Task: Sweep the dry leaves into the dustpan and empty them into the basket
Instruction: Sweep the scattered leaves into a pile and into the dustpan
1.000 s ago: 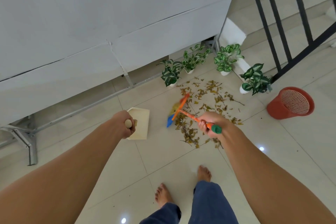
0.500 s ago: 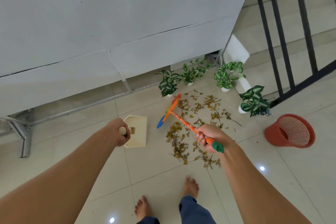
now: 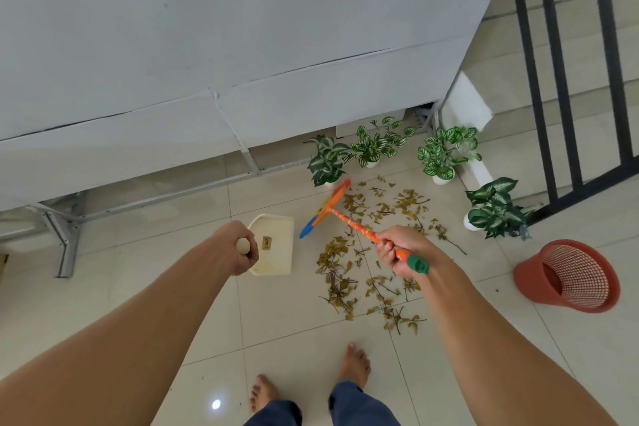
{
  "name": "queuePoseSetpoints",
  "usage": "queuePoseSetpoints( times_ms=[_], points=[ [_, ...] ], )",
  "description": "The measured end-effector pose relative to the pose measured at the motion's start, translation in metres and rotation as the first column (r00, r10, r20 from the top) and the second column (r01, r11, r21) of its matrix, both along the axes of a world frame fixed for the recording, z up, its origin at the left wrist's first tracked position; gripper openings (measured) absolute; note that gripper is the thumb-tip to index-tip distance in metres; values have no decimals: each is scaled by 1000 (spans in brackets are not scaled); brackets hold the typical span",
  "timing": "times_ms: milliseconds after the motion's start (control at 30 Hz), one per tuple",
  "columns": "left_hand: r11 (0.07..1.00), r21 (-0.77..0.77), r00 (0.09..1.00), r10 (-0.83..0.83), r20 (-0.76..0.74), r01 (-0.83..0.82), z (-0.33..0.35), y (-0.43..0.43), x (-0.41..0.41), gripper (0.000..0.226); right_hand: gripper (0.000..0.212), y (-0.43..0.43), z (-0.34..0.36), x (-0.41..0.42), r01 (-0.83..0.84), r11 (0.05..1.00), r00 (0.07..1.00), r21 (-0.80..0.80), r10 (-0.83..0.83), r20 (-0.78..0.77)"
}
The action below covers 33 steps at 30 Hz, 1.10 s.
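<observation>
Dry brown leaves (image 3: 366, 252) lie scattered on the tiled floor in front of me. My right hand (image 3: 403, 249) grips the orange handle of a broom (image 3: 349, 221), whose orange and blue head sits at the far left edge of the leaves, near a potted plant. My left hand (image 3: 237, 247) is closed around the wooden handle end of a cream dustpan (image 3: 276, 239), which rests on the floor left of the leaves. A red mesh basket (image 3: 567, 275) stands tilted at the right.
Several potted green plants (image 3: 446, 154) line the far side of the leaves below a white wall. A black stair railing (image 3: 567, 79) rises at the right. My bare feet (image 3: 354, 365) stand just behind the leaves. A metal frame (image 3: 65, 239) runs along the left.
The broom head has swung away from me toward the plants at the far edge of the leaves. The view has shifted, and the dustpan hand has held its place.
</observation>
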<state>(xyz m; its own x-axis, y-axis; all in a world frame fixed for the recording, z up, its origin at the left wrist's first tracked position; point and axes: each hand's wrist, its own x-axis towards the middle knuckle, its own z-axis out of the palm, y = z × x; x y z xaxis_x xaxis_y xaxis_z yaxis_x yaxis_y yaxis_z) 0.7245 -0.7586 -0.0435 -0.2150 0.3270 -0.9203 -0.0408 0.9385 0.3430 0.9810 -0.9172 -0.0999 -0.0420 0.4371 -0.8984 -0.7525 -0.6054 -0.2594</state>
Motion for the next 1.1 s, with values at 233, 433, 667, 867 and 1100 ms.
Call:
queuePoseSetpoints(
  times_ms=[233,433,667,867,1100],
  points=[
    [1000,1,1000,-25,-5,25,2,-2,9,8,20,-8,-3,26,64,997,994,-45,-68,-84],
    [998,-8,998,-58,-26,58,0,0,19,9,9,-34,10,26,56,998,998,-4,-56,20],
    [997,-22,997,-79,-20,79,6,3,16,11,10,-8,9,25,21,1000,1000,18,-21,16],
    [996,-33,996,-84,-23,83,3,4,13,14,10,4,-4,28,12,1000,1000,2,-12,-20],
    [996,-20,996,-90,-16,90,-2,8,14,13,12,14,-13,37,71,997,996,-37,-73,-59]
  ],
)
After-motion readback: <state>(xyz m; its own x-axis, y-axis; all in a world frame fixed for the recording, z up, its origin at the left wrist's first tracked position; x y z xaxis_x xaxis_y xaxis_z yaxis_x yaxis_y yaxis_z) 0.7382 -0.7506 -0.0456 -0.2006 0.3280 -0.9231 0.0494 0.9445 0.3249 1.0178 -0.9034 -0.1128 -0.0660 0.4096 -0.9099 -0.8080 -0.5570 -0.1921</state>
